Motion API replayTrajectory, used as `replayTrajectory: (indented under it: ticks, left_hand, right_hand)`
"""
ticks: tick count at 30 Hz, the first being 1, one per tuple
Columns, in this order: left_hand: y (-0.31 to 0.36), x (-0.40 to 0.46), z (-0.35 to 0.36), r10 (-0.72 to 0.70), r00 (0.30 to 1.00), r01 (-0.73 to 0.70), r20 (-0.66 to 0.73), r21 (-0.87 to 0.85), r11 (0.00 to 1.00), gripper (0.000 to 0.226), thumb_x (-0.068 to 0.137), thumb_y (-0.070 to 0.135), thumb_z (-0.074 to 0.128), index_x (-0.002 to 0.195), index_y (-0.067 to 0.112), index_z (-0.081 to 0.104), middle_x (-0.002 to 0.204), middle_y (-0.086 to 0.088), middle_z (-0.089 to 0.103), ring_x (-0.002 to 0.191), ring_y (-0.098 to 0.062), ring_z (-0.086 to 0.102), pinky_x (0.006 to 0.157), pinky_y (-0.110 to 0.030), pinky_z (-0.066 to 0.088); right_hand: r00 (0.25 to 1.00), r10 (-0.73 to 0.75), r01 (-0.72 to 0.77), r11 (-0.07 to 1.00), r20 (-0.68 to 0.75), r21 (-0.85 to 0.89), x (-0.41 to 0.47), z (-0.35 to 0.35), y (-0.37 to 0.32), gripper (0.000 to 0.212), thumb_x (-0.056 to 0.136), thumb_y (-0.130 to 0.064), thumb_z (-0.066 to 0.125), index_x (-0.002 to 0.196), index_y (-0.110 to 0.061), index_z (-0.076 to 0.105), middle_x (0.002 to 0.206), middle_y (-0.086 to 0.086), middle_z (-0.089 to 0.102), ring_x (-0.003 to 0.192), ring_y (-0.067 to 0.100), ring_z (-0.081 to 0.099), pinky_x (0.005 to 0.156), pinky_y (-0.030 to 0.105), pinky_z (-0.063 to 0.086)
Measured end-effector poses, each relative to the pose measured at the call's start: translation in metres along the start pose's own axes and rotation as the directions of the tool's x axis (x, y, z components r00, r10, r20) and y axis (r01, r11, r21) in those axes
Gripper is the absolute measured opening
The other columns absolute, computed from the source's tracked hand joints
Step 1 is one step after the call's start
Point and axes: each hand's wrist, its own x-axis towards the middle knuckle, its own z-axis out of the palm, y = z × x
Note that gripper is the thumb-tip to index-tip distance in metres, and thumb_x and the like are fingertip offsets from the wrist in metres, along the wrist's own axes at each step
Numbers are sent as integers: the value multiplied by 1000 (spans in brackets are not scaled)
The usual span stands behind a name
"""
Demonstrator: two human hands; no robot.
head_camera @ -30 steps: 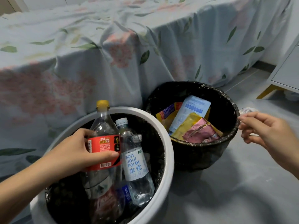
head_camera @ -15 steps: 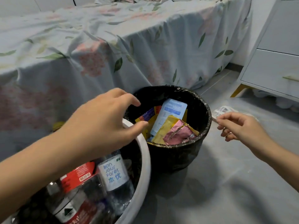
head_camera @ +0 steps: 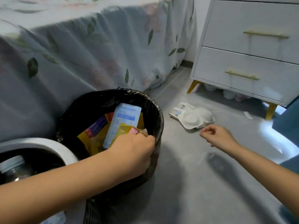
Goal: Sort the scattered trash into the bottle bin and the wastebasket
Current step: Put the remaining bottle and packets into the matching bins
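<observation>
Setting: a bedroom floor of grey tile [head_camera: 186, 183], seen from above by a head-worn camera; a bed draped in a floral sheet [head_camera: 84, 50] at the back, a white two-drawer cabinet with gold handles [head_camera: 252, 50] at the right.

Wastebasket: a round black mesh wastebasket lined with a black plastic bag [head_camera: 155, 109], centre frame, holding a pale blue packet, yellow wrappers and a pink one.

Bottle bin: a round white plastic bin with a dark liner [head_camera: 53, 144], lower left and touching or just beside the wastebasket; a clear bottle with a white cap lies inside.

Left hand: the left hand [head_camera: 134, 152] rests on the wastebasket's near rim, fingers curled over the edge. Whether they grip the rim or only the liner, I cannot tell.

Right hand: the right hand [head_camera: 216, 136] hangs low over the floor, thumb and forefinger drawn close together with nothing visibly between them.

Remaining trash: a white moulded plastic blister tray with a printed label [head_camera: 192, 115] lies flat on the floor, right of the wastebasket and apart from it. A small white paper scrap [head_camera: 247, 115] lies farther right, near the cabinet leg.

Key relation: the tray lies just beyond and slightly left of the right fingertips, its long axis running left-to-right and away. The right hand is plainly nearer; the nearest tray corner looks the likely place to pinch.

Judged step: reaching for the tray, bound for the wastebasket.
</observation>
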Motion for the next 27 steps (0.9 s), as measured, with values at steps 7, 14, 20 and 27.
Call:
replayTrajectory:
  ticks: [7,14,20,27]
  left_hand:
    - [-4,1,3,26,1000,-28,-13,-91,996,24,93,35,43,113,23,39,116,-1,53,103,-25,54,67,-29,30]
    - [-11,3,6,33,999,-39,-31,-221,974,16,89,37,45,98,27,36,106,-1,54,95,-26,53,65,-29,29]
    - [-12,8,13,39,999,-46,-30,-251,967,26,90,40,45,110,25,39,107,-2,57,95,-30,55,68,-32,34]
    - [-12,7,11,16,1000,-13,6,-270,963,23,91,42,43,94,31,23,105,0,57,94,-27,54,66,-29,31]
  right_hand:
    - [992,-113,85,924,-54,-372,63,19,31,45,71,-28,76,112,-16,63,112,9,62,104,27,53,89,31,42]
    - [999,-21,32,769,25,-638,116,57,7,117,58,-57,82,146,-44,6,156,10,6,141,38,6,111,57,20]
    - [987,106,22,650,119,-760,138,70,11,122,57,-66,77,147,-42,-1,156,8,14,143,39,5,109,63,24]
    - [997,-13,65,666,75,-743,116,70,25,93,58,-66,68,135,-39,25,125,10,39,118,31,37,89,47,45]
